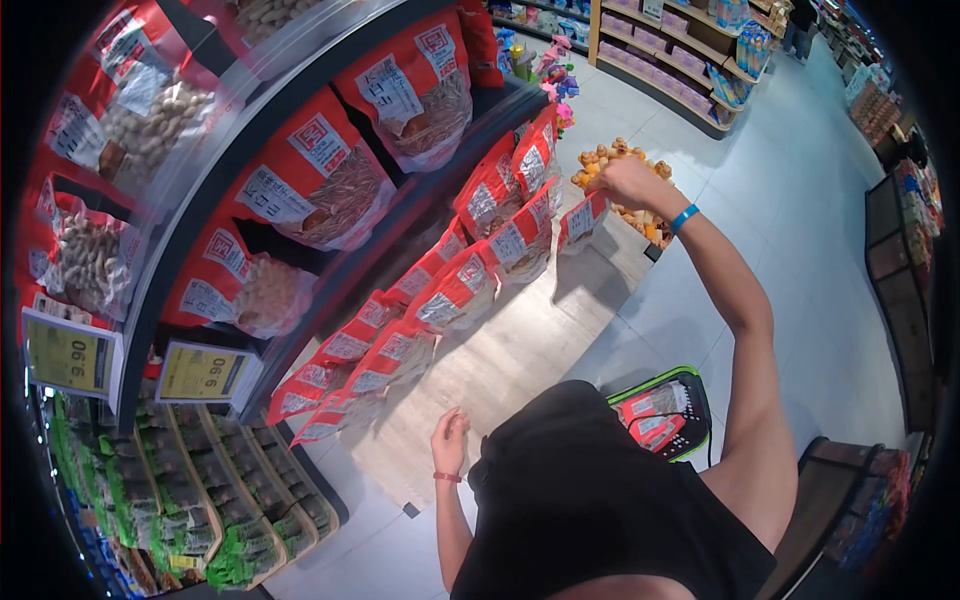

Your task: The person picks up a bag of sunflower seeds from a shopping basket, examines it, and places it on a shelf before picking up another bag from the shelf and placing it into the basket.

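My right hand, with a blue wristband, grips the top of a red bag at the far end of a wooden display surface. Rows of upright red-and-clear bags stand along the left side of that surface. Low over its near part is my left hand, with a red wristband, its fingers loosely curled and apart, holding nothing. A black basket with a green rim sits on the floor to the right and has red packages inside.
Dark shelves with large red bags and 9.90 price tags rise at the left. Green packages fill racks at lower left. Round brown-orange items lie beyond the wooden surface. Another person stands far off.
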Tool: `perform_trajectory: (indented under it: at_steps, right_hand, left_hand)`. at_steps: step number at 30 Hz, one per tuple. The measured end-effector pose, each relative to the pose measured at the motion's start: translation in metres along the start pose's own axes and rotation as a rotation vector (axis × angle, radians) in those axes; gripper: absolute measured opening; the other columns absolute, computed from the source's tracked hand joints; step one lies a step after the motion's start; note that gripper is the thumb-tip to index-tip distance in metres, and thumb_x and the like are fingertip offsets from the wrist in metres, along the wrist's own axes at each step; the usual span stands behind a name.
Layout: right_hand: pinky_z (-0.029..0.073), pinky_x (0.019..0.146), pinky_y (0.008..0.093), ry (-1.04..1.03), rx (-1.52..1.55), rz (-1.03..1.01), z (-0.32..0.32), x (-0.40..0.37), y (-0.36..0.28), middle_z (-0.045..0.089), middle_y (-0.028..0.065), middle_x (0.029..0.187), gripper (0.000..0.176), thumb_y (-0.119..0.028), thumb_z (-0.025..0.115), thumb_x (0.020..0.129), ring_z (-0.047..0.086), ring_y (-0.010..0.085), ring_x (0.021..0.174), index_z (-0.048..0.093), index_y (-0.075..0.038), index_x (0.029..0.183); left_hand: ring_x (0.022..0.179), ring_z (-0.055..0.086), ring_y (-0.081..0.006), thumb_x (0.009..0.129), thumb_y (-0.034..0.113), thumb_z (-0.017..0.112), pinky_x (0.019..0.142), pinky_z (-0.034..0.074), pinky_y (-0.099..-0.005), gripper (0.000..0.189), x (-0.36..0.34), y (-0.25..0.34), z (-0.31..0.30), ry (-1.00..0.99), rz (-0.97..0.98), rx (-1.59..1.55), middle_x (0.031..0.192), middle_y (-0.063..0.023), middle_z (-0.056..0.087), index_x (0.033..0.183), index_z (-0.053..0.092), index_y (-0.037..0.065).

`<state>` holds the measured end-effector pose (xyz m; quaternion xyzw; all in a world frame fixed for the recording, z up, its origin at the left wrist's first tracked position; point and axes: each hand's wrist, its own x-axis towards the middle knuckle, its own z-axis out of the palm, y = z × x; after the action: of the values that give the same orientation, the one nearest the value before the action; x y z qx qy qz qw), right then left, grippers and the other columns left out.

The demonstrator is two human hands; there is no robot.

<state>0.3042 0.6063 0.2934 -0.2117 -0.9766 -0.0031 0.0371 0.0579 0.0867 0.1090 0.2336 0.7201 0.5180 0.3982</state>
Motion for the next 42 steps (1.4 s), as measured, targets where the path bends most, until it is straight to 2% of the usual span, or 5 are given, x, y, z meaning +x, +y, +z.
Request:
perform_trajectory:
  at_steps: [16,25,28,40,42]
  right_hand:
    - [0.050,0.076,0.0403,0.007,-0.065,-0.042,0.027,0.062,0.028,0.070,0.0074,0.083,0.018,-0.016,0.063,0.077,0.065,0.0277,0.080,0.072,-0.015,0.093]
    - [0.037,0.100,0.0446,-0.045,-0.097,0.090,0.025,0.060,0.014,0.067,0.0064,0.098,0.026,-0.013,0.066,0.074,0.057,0.0236,0.108,0.070,-0.018,0.100]
    - [0.035,0.103,0.0455,-0.052,-0.089,0.106,0.023,0.059,0.012,0.066,0.0035,0.106,0.030,-0.022,0.072,0.072,0.053,0.0243,0.115,0.068,-0.016,0.101]
    - [0.032,0.106,0.0471,0.300,-0.205,0.126,0.013,0.026,-0.015,0.055,0.0047,0.128,0.062,-0.011,0.070,0.071,0.043,0.0283,0.126,0.049,-0.015,0.130]
    - [0.037,0.101,0.0438,0.590,-0.042,0.216,0.014,0.010,-0.032,0.057,0.0087,0.122,0.052,-0.012,0.068,0.076,0.049,0.0284,0.119,0.052,-0.010,0.126]
  left_hand:
    - [0.076,0.063,-0.0113,0.097,0.010,0.049,0.066,0.049,-0.0226,0.023,-0.044,-0.096,-0.021,0.117,-0.125,0.099,0.094,-0.0092,0.068,0.116,0.059,0.001]
    - [0.074,0.063,-0.0132,0.094,0.003,0.046,0.068,0.050,-0.0257,0.024,-0.045,-0.108,-0.020,0.188,-0.151,0.027,0.083,-0.0086,0.067,0.113,0.061,0.001]
    - [0.072,0.062,-0.0121,0.094,0.003,0.046,0.065,0.048,-0.0240,0.024,-0.044,-0.109,-0.020,0.199,-0.169,0.001,0.082,-0.0078,0.067,0.112,0.061,0.001]
    - [0.070,0.061,-0.0119,0.094,0.003,0.048,0.062,0.048,-0.0229,0.019,-0.042,-0.118,-0.018,0.255,-0.154,-0.067,0.078,-0.0071,0.065,0.107,0.061,0.002]
    - [0.065,0.061,-0.0119,0.095,0.006,0.046,0.057,0.047,-0.0227,0.017,-0.041,-0.115,-0.017,0.276,-0.154,-0.051,0.073,-0.0072,0.065,0.105,0.060,0.002]
